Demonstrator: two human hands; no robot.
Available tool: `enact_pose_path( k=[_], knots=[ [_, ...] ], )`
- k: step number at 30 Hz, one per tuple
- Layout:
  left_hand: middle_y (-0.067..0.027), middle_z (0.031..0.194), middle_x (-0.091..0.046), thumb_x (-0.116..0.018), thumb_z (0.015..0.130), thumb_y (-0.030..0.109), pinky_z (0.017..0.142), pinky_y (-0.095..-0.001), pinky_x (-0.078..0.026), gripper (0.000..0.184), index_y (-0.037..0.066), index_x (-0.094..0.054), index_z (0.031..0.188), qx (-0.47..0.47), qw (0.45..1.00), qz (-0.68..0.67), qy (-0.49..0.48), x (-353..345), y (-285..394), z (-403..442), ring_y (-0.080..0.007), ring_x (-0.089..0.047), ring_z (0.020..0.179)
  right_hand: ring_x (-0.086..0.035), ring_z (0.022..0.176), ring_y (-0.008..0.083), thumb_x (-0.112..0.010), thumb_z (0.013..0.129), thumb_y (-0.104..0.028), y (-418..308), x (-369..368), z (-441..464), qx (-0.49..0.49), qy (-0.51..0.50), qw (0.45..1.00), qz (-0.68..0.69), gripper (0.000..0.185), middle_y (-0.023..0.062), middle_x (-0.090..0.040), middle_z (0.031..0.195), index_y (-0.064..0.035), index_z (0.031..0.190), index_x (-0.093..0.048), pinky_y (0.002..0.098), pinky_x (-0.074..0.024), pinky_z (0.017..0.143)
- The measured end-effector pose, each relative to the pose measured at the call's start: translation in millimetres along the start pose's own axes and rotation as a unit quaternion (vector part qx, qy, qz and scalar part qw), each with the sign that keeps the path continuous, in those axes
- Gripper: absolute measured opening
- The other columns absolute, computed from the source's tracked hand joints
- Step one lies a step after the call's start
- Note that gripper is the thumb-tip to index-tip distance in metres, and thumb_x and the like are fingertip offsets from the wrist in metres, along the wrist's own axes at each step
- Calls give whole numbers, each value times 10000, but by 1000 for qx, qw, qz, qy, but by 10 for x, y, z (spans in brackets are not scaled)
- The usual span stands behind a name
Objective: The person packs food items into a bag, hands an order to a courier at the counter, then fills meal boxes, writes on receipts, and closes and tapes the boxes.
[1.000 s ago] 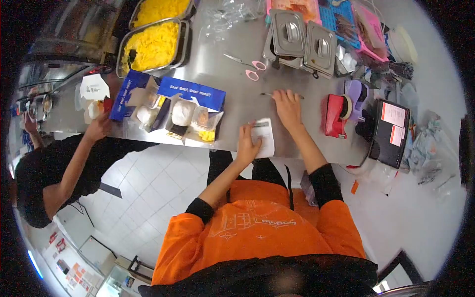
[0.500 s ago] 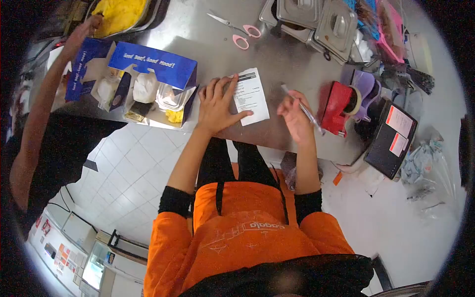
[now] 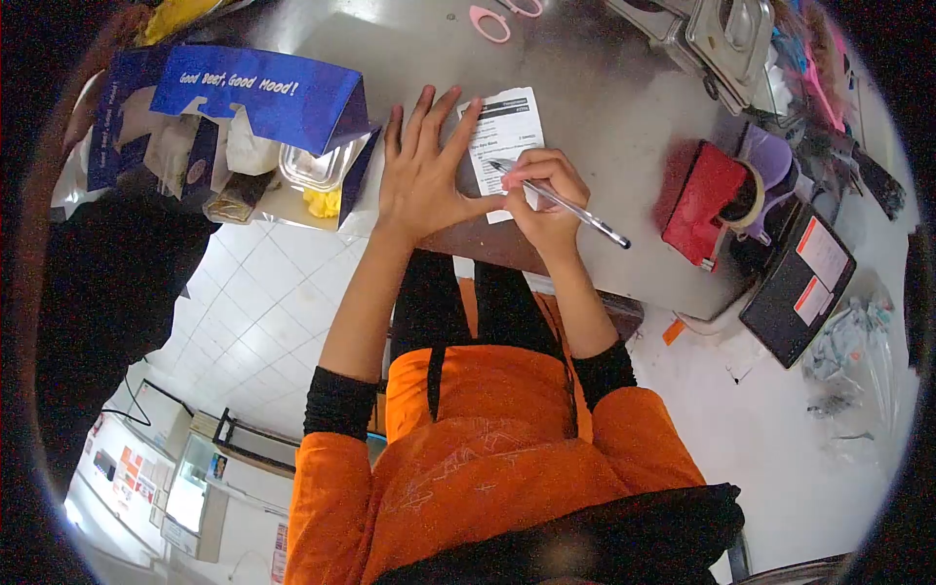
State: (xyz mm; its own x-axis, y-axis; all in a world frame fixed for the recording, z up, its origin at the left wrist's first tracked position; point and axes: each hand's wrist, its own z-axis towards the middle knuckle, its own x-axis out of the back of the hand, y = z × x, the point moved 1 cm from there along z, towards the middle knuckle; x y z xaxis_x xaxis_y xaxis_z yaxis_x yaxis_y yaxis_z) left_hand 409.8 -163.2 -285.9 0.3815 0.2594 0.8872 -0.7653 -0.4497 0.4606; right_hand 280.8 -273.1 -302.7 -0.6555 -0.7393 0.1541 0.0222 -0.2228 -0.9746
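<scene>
A printed paper receipt [image 3: 509,117] lies on the metal table. My left hand [image 3: 425,180] is spread flat, its thumb and index finger along the receipt's left and lower edges. My right hand [image 3: 548,200] grips a clear pen [image 3: 595,222], whose tip is over the middle of the receipt; whether it touches the paper I cannot tell. Left of my left hand stands a blue and white meal box [image 3: 263,88] printed "Good Beef, Good Mood!". It holds a clear-lidded container [image 3: 320,166], some yellow food [image 3: 322,202] and a white wrapped item [image 3: 252,146].
A second blue box [image 3: 117,127] and a person in black [image 3: 117,283] are at the left. Pink-handled scissors [image 3: 490,24] lie at the back. To the right are lidded metal pans [image 3: 726,44], a red case [image 3: 700,200], a tape roll [image 3: 746,195] and a black device [image 3: 799,283].
My right hand has moved left onto the receipt and turned the pen into a writing grip. My left hand still rests by the paper. The camera view has shifted.
</scene>
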Motion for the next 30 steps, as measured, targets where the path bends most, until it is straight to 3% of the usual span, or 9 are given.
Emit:
enact_pose_path(
  k=[3,6,9,12,15,18,25,30],
  knots=[
    [-87,1441,-345,-712,588,616,1105,-576,-156,1016,198,-347,1439,-6,1000,1,11,-10,-12,-1,-312,-258,1377,-655,814,216,-698,666,42,-28,-55,23,26,-11,995,-93,195,81,-652,873,-70,808,-627,287,-531,686],
    [-85,1441,-348,-712,599,597,1107,-569,-159,998,204,-346,1440,-9,1000,9,14,-30,-30,-8,-309,-261,1377,-671,807,213,-700,656,31,1,-97,30,56,-9,991,-123,208,67,-663,875,-81,815,-628,298,-538,678],
    [-85,1445,-344,-713,594,599,1111,-562,-156,1000,207,-348,1439,-10,1000,3,21,-42,-27,-11,-305,-255,1380,-654,785,207,-654,647,111,-49,-78,43,55,26,991,-120,195,108,-650,854,-9,798,-624,297,-533,682],
    [-85,1448,-340,-714,583,622,1115,-559,-146,1015,207,-353,1436,-6,1000,-3,18,-27,-20,-19,-300,-249,1384,-648,787,202,-651,644,104,-93,-74,26,58,-8,991,-124,192,102,-648,857,-6,799,-624,288,-524,681],
    [-84,1448,-340,-710,572,655,1119,-558,-135,1035,206,-357,1435,0,1000,-17,12,-7,-3,-2,-296,-247,1386,-638,789,193,-651,646,93,-39,28,-37,27,105,983,-151,184,92,-640,862,-6,799,-626,283,-513,680],
    [-81,1447,-342,-704,556,686,1121,-556,-131,1060,207,-357,1436,-2,1000,-12,17,-48,-25,-14,-292,-247,1386,-651,810,247,-676,643,60,-35,-1,-40,27,94,984,-150,219,121,-640,889,-47,825,-617,326,-530,704],
    [-72,1445,-347,-704,521,711,1120,-556,-134,1099,210,-359,1436,-7,1000,0,25,-68,-42,-18,-284,-245,1389,-645,822,247,-678,637,68,16,-36,-60,19,70,988,-140,232,112,-638,904,-55,823,-613,329,-524,714],
    [-72,1441,-351,-681,509,762,1120,-554,-134,1126,209,-359,1435,-6,1000,1,18,-64,-35,-26,-285,-251,1384,-631,829,240,-684,640,52,52,-8,-58,-3,105,987,-122,197,100,-642,843,-50,794,-616,340,-511,751]
  ],
)
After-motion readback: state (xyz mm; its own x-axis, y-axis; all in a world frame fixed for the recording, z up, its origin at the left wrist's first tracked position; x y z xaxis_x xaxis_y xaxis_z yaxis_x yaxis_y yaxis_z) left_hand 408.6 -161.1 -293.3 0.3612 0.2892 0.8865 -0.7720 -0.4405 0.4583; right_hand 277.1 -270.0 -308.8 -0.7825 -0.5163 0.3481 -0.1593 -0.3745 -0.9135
